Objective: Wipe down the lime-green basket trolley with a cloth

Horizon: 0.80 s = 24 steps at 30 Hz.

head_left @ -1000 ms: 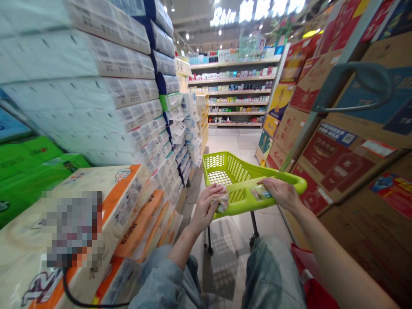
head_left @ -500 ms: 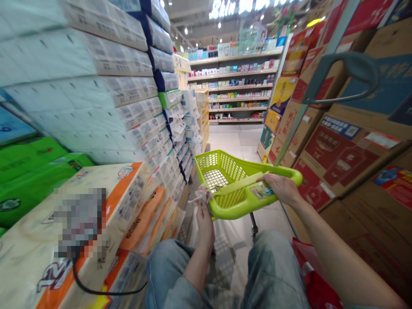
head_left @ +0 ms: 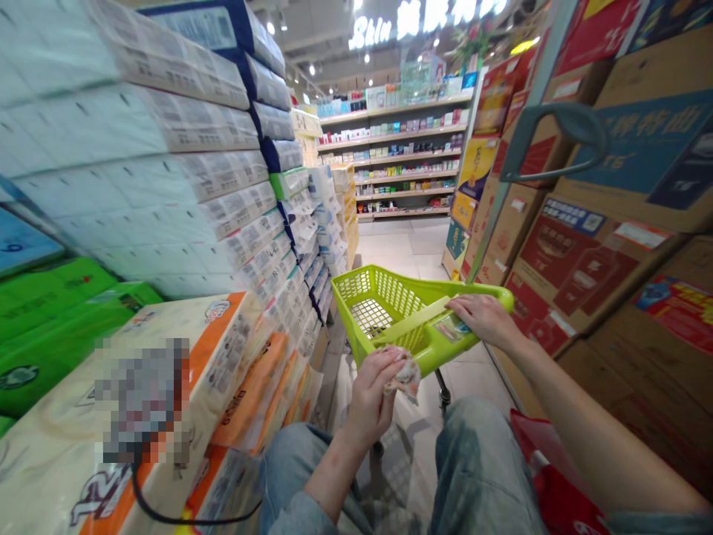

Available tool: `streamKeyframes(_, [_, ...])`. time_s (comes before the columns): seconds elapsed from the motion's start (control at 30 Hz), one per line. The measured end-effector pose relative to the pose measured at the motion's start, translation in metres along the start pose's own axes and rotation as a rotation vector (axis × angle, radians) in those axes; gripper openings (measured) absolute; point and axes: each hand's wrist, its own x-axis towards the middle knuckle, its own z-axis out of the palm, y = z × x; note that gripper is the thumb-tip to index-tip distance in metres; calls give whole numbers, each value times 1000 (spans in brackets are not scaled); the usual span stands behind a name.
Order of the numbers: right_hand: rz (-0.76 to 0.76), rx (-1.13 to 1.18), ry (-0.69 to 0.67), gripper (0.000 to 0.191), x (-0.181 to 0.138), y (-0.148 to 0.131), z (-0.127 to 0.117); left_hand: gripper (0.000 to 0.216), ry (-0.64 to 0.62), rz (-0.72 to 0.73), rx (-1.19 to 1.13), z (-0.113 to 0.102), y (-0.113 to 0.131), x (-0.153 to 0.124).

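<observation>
A lime-green plastic shopping cart [head_left: 356, 327] stands in front of my knees, its basket wall full of holes. My left hand [head_left: 374, 390] is closed around a crumpled, light patterned cloth [head_left: 405, 375] against the near left corner of the cart's rim. On the far side of the handle end, my right hand [head_left: 483, 319] grips the rim beside a clear label panel [head_left: 450, 328]. The fingers of that hand curl over the edge. Where the cloth touches the rim, my fingers hide part of it.
Tall stacks of packed tissue [head_left: 217, 178] line the left, with a cream and orange pack [head_left: 223, 327] close by. Cardboard boxes [head_left: 590, 260] rise on the right behind a grey-handled metal bar [head_left: 504, 178]. A red bag [head_left: 557, 475] lies by my right leg. Shelves [head_left: 401, 160] stand ahead.
My left hand has moved right along the near rim with the cloth, from the corner's outer side to its front. My right hand keeps its place on the cart.
</observation>
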Motion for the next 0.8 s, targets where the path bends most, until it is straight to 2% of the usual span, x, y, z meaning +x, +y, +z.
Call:
streamKeyframes(0.17, [189, -113, -35, 61, 4, -4, -2, 35, -209, 36, -41, -3, 0, 20])
streamKeyframes(0.3, [174, -10, -9, 69, 6, 5, -4, 33, -387, -151, -97, -7, -24, 46])
streamKeyframes(0.4, [157, 52, 11, 70, 6, 13, -6, 36, -517, -265, 46, -7, -50, 65])
streamKeyframes(0.47, [137, 82, 2, 70, 6, 15, -8, 36, -503, -277, 157, -4, -63, 75])
streamKeyframes(0.6, [101, 109, -13, 69, 6, 20, -10, 31, -278, -214, 308, 11, -70, 91])
streamKeyframes(0.67, [84, 120, -21, 70, 6, 22, -10, 30, -221, -187, 297, 21, -70, 97])
streamKeyframes(0.73, [66, 137, -36, 71, 7, 23, -11, 31, -329, -152, 227, 33, -71, 99])
streamKeyframes(0.8, [58, 152, -45, 72, 6, 23, -11, 35, -565, -98, 142, 43, -73, 98])
